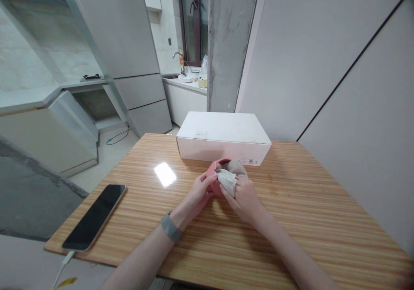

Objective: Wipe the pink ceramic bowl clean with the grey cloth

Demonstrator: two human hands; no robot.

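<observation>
Both of my hands meet over the middle of a wooden table (291, 221). My left hand (201, 191) is closed around a small pink rounded object (216, 173), gripping its left side. My right hand (245, 197) is closed on a beige cloth (230, 174) and presses it against the pink object's top and right side. I cannot tell what the pink object is, since the cloth and my fingers hide most of it. A grey band (170, 228) sits on my left wrist. Just behind my hands lies a closed white cardboard box (223, 135).
A black phone (95, 216) with a white cable lies face up near the table's left edge. A grey wall runs along the right side. Beyond the table stand a concrete pillar (228, 44), a fridge (129, 53) and a kitchen counter with a tap (181, 61).
</observation>
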